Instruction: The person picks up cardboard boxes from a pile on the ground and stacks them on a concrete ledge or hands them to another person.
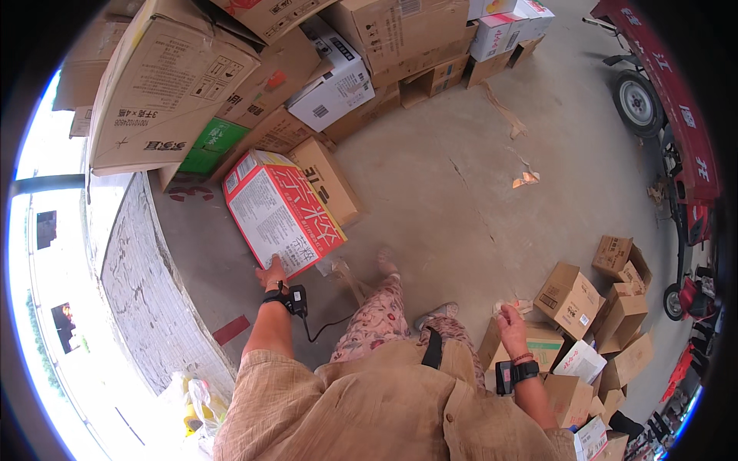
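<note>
A red, white and yellow printed cardboard box (271, 213) tilts before me on the left, against a smaller brown carton (326, 178). At its near edge is my left hand (272, 272), its fingers on the white panel; how firmly they grip is hard to see. My right hand (512, 322) is raised on the right, fingers curled near the thumb, above the small cartons; a pale scrap shows beside it, and whether the hand holds it is unclear. Each wrist wears a black strapped device. Below the printed box lies a strip of torn cardboard (347, 280).
Large cartons (173, 86) are stacked at the upper left, with a white box (331, 75) among them. Several opened small cartons (568, 299) lie piled at the right. A red cargo vehicle (686, 115) stands far right. Cardboard scraps (526, 180) litter the concrete floor.
</note>
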